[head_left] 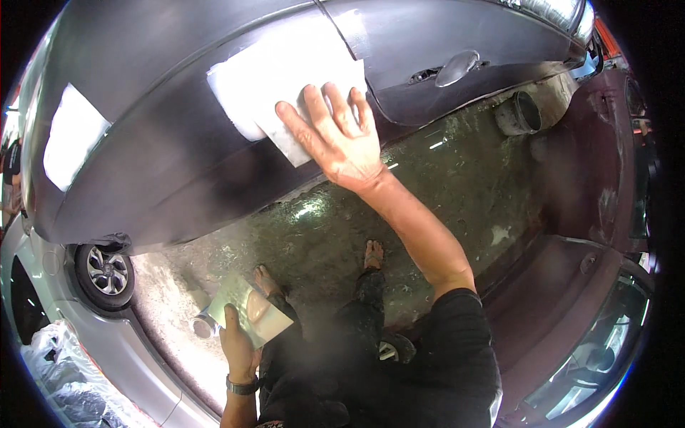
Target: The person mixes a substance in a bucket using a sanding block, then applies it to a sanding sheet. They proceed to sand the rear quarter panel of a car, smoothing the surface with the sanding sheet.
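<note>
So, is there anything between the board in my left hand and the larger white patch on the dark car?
Yes: the right hand, over a flat greyish piece, covers the lower right of the white patch. Nothing else visible lies between patch and board.

Black short sleeve [457, 324], dark wristband [242, 387]

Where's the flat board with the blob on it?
In the head view, the board is at lower left, held in the left hand.
</note>
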`<state>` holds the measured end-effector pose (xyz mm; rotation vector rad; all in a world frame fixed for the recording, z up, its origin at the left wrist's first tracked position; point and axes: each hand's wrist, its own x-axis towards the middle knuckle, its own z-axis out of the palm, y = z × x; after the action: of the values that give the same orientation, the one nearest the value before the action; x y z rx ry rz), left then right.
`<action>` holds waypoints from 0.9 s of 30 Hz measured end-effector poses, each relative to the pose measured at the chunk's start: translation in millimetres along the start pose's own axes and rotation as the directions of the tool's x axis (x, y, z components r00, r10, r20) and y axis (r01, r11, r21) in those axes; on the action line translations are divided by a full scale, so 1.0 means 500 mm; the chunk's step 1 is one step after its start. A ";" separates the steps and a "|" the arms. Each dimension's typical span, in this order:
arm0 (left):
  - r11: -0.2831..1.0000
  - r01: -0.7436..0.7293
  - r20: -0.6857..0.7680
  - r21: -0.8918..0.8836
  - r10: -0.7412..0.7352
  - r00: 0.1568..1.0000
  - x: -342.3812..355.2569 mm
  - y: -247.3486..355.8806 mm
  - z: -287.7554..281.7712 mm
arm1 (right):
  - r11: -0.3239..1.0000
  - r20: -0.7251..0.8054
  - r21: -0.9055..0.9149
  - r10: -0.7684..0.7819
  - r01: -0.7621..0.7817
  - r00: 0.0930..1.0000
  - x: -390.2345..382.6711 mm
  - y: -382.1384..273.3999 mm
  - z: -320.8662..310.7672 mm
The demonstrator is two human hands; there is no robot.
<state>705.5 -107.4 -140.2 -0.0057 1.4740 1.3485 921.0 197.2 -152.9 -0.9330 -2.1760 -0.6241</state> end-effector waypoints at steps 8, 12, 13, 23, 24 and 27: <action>0.994 0.045 -0.057 0.100 -0.040 0.998 -0.002 0.001 -0.014 | 0.992 0.215 -0.001 0.121 -0.124 0.969 -0.086 -0.006 -0.050; 0.999 0.001 -0.011 0.044 -0.001 1.000 -0.001 -0.007 -0.009 | 0.998 0.073 0.036 0.051 -0.054 0.996 0.014 0.043 -0.086; 0.998 -0.003 -0.001 0.056 0.003 1.000 0.001 -0.007 -0.011 | 0.998 0.059 0.045 0.051 -0.053 0.997 0.038 0.046 -0.088; 0.998 -0.023 -0.012 0.054 0.024 1.000 0.001 -0.002 -0.016 | 0.999 0.003 0.031 -0.032 0.032 0.999 0.115 0.071 -0.054; 0.998 -0.019 -0.004 0.053 0.019 1.000 0.004 -0.004 -0.020 | 0.998 -0.006 0.042 -0.046 0.046 0.999 0.111 0.066 -0.050; 0.999 0.001 -0.019 0.054 0.000 1.000 0.007 -0.006 -0.019 | 0.997 0.006 0.023 -0.073 0.073 0.997 0.088 0.062 -0.043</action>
<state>699.6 -113.0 -146.6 0.0159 1.5257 1.3108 930.6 221.9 -101.3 -0.8484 -2.2269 -0.6301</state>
